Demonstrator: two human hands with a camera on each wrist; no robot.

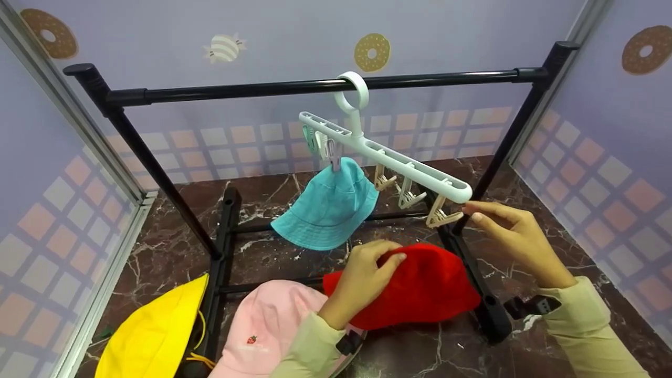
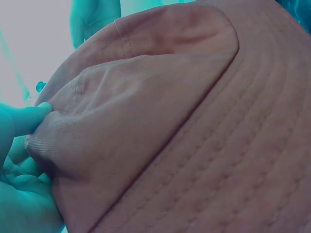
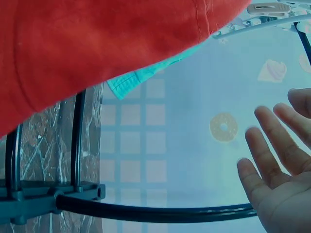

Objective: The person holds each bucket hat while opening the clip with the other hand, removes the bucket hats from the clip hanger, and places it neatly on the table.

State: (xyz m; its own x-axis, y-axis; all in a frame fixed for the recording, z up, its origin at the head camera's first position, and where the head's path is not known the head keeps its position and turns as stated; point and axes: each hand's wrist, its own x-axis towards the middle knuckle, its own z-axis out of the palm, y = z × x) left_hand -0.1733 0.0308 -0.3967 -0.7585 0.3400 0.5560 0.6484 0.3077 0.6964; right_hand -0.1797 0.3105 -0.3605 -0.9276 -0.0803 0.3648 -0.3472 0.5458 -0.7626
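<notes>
My left hand [image 1: 365, 278] pinches the crown of a red bucket hat [image 1: 425, 289] between thumb and fingers, below the hanger. In the left wrist view that hat [image 2: 126, 131] fills most of the picture, its stitched brim at right. By the near end of a white clip hanger [image 1: 415, 168] is my right hand [image 1: 512, 236], thumb and forefinger beside a beige clip [image 1: 443, 216]; whether they touch it I cannot tell. The right wrist view shows this hand [image 3: 282, 170] with fingers spread. A turquoise bucket hat [image 1: 328, 207] hangs from a clip at the hanger's far half.
The hanger hooks over the top bar [image 1: 252, 90] of a black rack. A pink bucket hat [image 1: 278, 320] with a strawberry mark lies at front, left of the red hat. A yellow hat [image 1: 152, 336] lies further left. Patterned walls [image 1: 283, 42] enclose the dark marbled surface [image 1: 173, 231].
</notes>
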